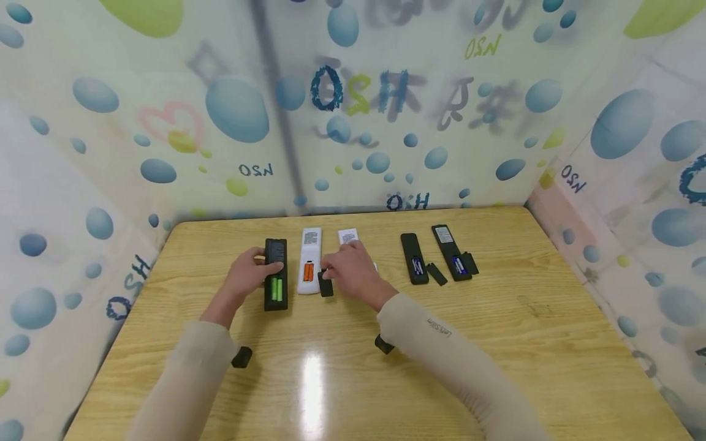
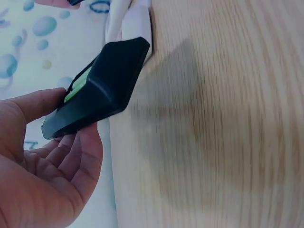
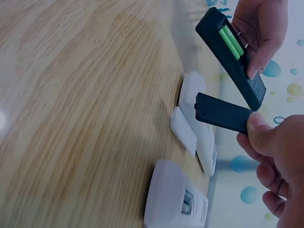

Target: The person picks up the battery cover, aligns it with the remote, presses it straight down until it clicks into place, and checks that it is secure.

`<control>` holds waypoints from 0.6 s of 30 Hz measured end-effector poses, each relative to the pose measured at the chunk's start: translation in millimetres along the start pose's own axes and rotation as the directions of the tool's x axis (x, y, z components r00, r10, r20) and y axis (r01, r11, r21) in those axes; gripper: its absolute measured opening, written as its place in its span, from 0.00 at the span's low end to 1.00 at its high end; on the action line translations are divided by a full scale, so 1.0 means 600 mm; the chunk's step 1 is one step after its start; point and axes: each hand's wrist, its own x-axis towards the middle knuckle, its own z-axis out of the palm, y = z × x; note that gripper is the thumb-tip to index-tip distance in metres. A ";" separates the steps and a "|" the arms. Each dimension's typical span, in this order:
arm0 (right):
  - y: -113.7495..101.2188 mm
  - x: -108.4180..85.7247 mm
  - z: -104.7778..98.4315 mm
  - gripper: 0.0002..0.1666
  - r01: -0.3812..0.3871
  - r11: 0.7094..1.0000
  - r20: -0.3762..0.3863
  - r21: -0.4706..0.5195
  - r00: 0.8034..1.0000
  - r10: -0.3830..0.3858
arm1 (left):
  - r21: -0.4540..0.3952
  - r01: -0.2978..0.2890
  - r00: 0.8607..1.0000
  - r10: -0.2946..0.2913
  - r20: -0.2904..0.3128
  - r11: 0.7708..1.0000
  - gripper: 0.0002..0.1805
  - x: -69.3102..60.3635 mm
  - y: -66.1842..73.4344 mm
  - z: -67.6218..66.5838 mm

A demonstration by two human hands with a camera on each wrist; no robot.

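Note:
My left hand (image 1: 245, 275) grips a black remote control (image 1: 276, 250), thumb on its back face and fingers beneath. Two green batteries (image 1: 277, 289) lie in its uncovered compartment. The left wrist view shows this remote (image 2: 111, 76) raised above the table. Between thumb and fingers, my right hand (image 1: 355, 272) pinches a black battery cover (image 1: 326, 286). In the right wrist view the cover (image 3: 222, 113) is held close to the black remote's far end; whether they touch I cannot tell. Below it lies a white remote (image 1: 311, 248) with orange batteries (image 1: 308, 272).
A second white remote (image 1: 347, 234) is partly hidden by my right hand. A loose white cover (image 3: 183, 130) lies by the first. Farther right are two black remotes (image 1: 410, 248) with blue batteries, each beside a black cover (image 1: 437, 274). A patterned curtain (image 1: 353, 165) borders the wooden table (image 1: 496, 343).

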 end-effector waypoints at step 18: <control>0.101 -0.089 -0.035 0.10 -0.063 0.998 -0.057 0.018 0.996 0.064 | -0.200 -0.083 0.984 0.112 0.137 0.976 0.29 -0.004 0.057 0.109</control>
